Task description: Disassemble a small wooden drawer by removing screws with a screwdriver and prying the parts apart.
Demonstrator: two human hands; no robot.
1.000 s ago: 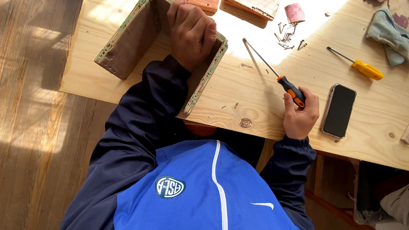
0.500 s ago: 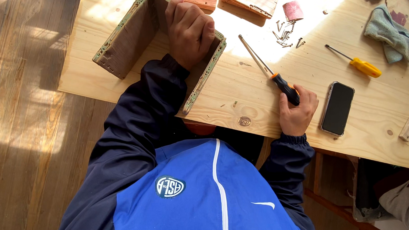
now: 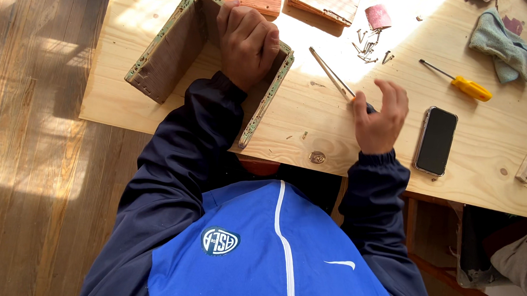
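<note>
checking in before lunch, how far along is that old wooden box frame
Done: three worn boards already stand joined as an open wooden frame. In hand: the left hand steadies it; the right hand rests on a screwdriver. Left: loose screws and spare boards lie unused.

At your three o'clock, a phone (image 3: 436,141) lies face up on the wooden table (image 3: 312,126): a dark, blank rectangular screen in a pale rim, just beside your right hand (image 3: 380,115).
</note>
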